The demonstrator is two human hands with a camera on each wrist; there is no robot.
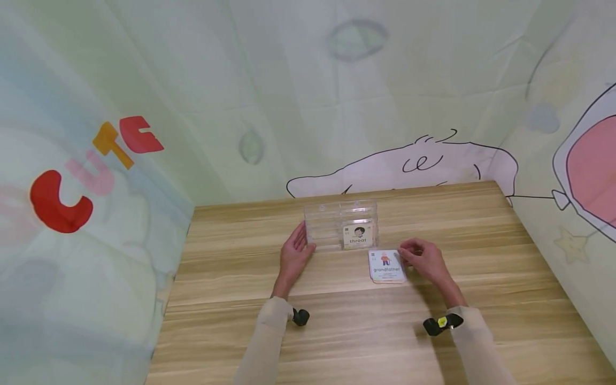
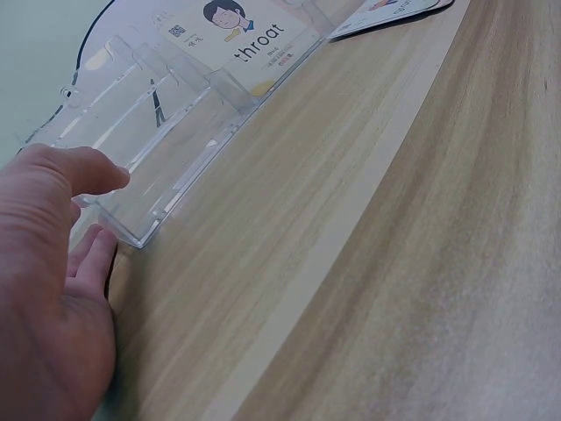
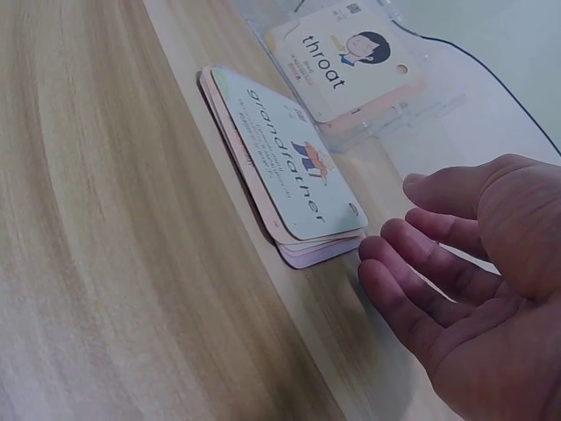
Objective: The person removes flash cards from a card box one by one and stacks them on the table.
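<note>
A clear plastic card holder (image 1: 323, 227) with tiered slots stands toward the back of the table. At its left end is my left hand (image 1: 294, 258), the bent thumb over the front corner and the fingers along the side, holding it. A stack of cards topped by "throat" (image 1: 358, 235) sits in the holder's right part. In front of it lies a second stack with "grandfather" (image 1: 387, 266) on top, its edges slightly uneven in the right wrist view. Beside that stack's right edge my right hand (image 1: 425, 260) has loosely bent fingers, with nothing between thumb and fingers (image 3: 408, 254).
The wood-grain table (image 1: 231, 331) ends at a printed cloth backdrop (image 1: 269, 107) behind and at both sides. A dark wrist camera (image 1: 300, 317) is on the left wrist and another camera (image 1: 441, 324) on the right.
</note>
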